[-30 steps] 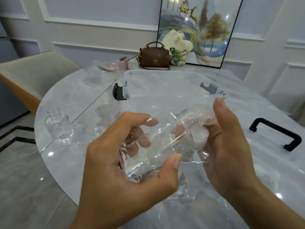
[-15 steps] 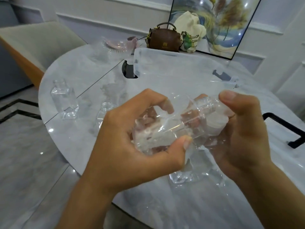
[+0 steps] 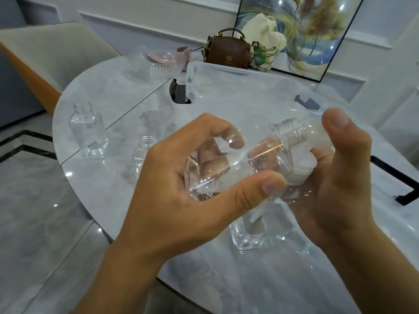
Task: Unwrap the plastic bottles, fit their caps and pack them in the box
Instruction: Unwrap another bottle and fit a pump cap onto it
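A: Where's the bottle being worked on?

B: In the centre of the frame, held above the table [image 3: 108, 91]. It's a clear bottle [image 3: 233, 164] lying sideways inside its film wrap [image 3: 314, 120], with the neck pointing right.

A: And the left hand?

B: The left hand [image 3: 192, 184] is curled round the bottle's body. The thumb lies across the near side, and the fingers show through the plastic behind it.

A: The right?

B: The right hand [image 3: 340, 177] grips the neck end, with the thumb up over the film and the fingers curled beneath. A white cap [image 3: 302, 168] sits inside the wrap against the palm, just beside the neck.

A: Any other bottles?

B: Two capless ones stand at the left of the frame: a square bottle [image 3: 88, 132] and a second bottle [image 3: 145, 150] nearer the hands. A third bottle [image 3: 249, 236] is on the table just below the hands — I can't tell whether it's wrapped.

A: The box?

B: The clear box [image 3: 226, 87] is at upper centre, behind the hands, with a black latch [image 3: 178, 92] on its left end. A black handle [image 3: 403, 177] shows at the right edge. At the top of the frame there's a brown handbag [image 3: 227, 53], a cream cloth bag [image 3: 263, 32] and a framed picture [image 3: 317, 30].
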The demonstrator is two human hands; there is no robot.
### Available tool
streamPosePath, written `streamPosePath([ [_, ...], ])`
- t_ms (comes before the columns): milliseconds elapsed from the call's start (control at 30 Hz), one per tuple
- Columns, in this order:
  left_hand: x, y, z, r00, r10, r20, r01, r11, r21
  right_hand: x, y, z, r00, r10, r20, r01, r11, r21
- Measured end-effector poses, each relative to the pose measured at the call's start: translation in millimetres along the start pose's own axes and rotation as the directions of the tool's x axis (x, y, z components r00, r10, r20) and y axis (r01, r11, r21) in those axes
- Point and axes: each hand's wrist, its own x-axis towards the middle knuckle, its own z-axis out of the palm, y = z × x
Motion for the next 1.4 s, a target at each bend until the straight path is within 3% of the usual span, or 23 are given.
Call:
streamPosePath([
  [200, -1.5, -0.7, 2.1, 1.0, -0.013, -0.002, 0.013, 1.0, -0.008, -0.7, -4.6, 0.2, 0.996, -0.021, 0.092, 0.018, 0.999, 0.039],
  [467, -1.6, -9.5, 5.3, 0.995, -0.063, 0.078, 0.071, 0.992, -0.103, 1.1, -4.1, -2.3, 0.999, 0.037, 0.028, -0.04, 0.991, 0.131],
  [800, -2.2, -10.0, 11.6, 1.0, -0.005, -0.003, 0.004, 0.994, -0.106, 0.5, -2.1, -0.8, 0.999, -0.032, 0.041, 0.031, 0.999, 0.041],
  [1100, -3.8, -5.6, 22.1, 1.0, 0.002, -0.009, -0.003, 0.983, -0.184, 1.0, -1.6, -4.5, 0.992, -0.011, 0.122, -0.011, 0.984, 0.179],
  [1267, -3.7, -9.0, 24.0, 1.0, -0.027, 0.013, 0.029, 0.981, -0.194, 2.1, -3.9, -6.4, 0.999, 0.025, -0.027, -0.019, 0.978, 0.205],
  [1400, -2.8, -12.3, 27.0, 1.0, -0.008, 0.008, 0.009, 0.985, -0.175, 1.4, -6.4, -3.9, 0.998, 0.035, -0.052, -0.024, 0.979, 0.201],
])
